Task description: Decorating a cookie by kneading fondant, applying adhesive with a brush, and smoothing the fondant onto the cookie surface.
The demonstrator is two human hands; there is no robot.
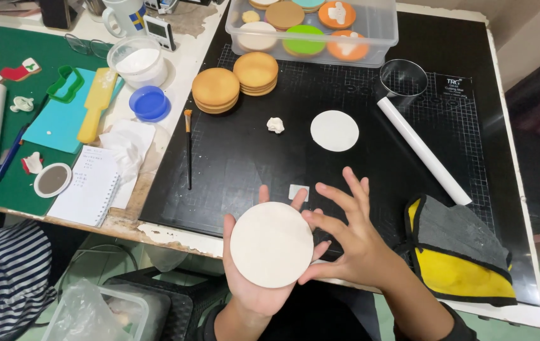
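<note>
A round cookie covered in white fondant (271, 244) lies flat on the palm of my left hand (248, 287), held over the table's near edge. My right hand (345, 237) touches the cookie's right rim with thumb and fingertips, the other fingers spread. On the black cutting mat (251, 151) lie a cut white fondant circle (334, 131), a small white fondant lump (275, 125) and a tiny white square (298, 192).
Two stacks of plain brown cookies (235, 83) sit at the mat's far side before a clear tub of iced cookies (311, 28). A round metal cutter (402, 77), white rolling pin (423, 149), brush (188, 148) and yellow-grey cloth (459, 252) lie around. A person in stripes sits at left (1, 271).
</note>
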